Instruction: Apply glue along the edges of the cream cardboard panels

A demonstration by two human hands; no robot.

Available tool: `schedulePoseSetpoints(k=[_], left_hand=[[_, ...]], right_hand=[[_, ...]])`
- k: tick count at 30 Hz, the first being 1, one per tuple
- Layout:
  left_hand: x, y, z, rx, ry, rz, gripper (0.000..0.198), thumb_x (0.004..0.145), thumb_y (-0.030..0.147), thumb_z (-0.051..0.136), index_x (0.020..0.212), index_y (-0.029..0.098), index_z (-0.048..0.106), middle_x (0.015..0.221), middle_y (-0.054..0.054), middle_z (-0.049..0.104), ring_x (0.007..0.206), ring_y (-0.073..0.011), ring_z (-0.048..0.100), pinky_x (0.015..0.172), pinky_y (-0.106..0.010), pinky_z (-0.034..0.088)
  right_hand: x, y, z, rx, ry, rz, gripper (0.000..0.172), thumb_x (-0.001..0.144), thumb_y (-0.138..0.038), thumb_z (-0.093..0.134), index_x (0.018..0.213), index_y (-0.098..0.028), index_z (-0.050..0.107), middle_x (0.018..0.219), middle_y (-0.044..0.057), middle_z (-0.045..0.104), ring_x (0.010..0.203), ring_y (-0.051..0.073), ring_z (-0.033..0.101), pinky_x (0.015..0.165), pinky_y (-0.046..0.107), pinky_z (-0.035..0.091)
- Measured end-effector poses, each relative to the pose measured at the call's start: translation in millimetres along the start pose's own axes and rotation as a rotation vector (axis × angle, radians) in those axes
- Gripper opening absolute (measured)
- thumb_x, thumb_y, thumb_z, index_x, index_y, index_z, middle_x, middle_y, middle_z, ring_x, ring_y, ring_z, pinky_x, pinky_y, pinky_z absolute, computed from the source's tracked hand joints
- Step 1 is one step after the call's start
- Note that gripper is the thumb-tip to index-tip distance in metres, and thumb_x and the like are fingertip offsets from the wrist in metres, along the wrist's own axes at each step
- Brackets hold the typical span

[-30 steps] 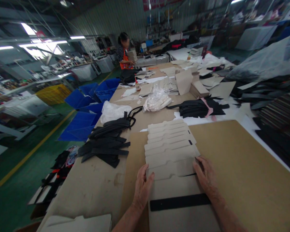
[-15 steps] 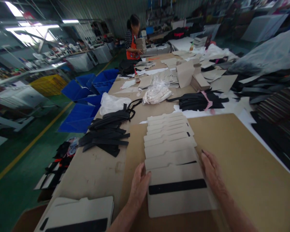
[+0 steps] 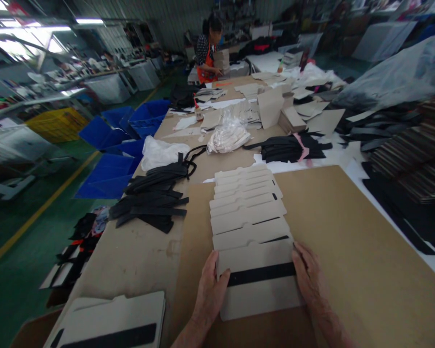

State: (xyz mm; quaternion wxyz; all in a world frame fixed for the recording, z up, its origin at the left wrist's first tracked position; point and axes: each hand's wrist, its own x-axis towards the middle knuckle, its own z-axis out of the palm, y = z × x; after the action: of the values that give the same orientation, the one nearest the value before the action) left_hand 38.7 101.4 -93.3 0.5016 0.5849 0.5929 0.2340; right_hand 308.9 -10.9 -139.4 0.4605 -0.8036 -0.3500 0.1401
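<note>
A beige cardboard panel (image 3: 261,302) with a black strip (image 3: 261,274) across it lies nearest me, at the front of an overlapping row of similar panels (image 3: 248,220). My left hand (image 3: 210,286) holds its left edge, thumb on top and fingers along the side. On the opposite edge, my right hand (image 3: 308,270) grips the panel near its upper corner, the thumb mostly hidden. Dark strip parts peek out between several panels behind. Another stack of panels (image 3: 130,314), also with a black strip on top, sits at the lower left.
A brown board (image 3: 333,217) lies under the row. Black strips (image 3: 152,198) lie to the left, and a tied black bundle (image 3: 290,147) beyond. Farther back are a clear plastic bag (image 3: 228,135) and a glue bottle (image 3: 198,113). Blue bins (image 3: 108,174) stand left; a co-worker (image 3: 208,53) holds cardboard pieces.
My right hand has moved in against the panel's right edge. The front panel has shifted slightly and sits straighter in line with the row. My view has turned a little to the right.
</note>
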Motion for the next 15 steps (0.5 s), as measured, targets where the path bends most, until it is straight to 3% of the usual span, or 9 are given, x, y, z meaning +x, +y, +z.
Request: schedulePoseSetpoints(k=[8,15], left_hand=[[-2.5,4.4,-2.9,-0.146,-0.032,-0.006,0.067,0.078,0.045,0.062,0.137,0.018,0.046,0.146,-0.014,0.048,0.132,-0.0303,0.049,0.108,-0.043,0.045],[5.5,11.5,2.8,-0.177,-0.033,0.001,0.065,0.078,0.04,0.062,0.137,0.016,0.046,0.148,-0.014,0.045,0.135,-0.0297,0.045,0.112,-0.042,0.041]], right_hand=[[15.5,-11.7,3.0,0.194,0.018,0.045,0.042,0.09,-0.049,0.051,0.118,-0.019,0.062,0.125,0.014,0.06,0.115,0.028,0.055,0.104,0.049,0.042],[35.0,-7.3,10.7,0.145,0.041,0.089,0.049,0.088,-0.053,0.049,0.114,-0.015,0.063,0.121,0.016,0.063,0.112,0.029,0.056,0.102,0.049,0.042]])
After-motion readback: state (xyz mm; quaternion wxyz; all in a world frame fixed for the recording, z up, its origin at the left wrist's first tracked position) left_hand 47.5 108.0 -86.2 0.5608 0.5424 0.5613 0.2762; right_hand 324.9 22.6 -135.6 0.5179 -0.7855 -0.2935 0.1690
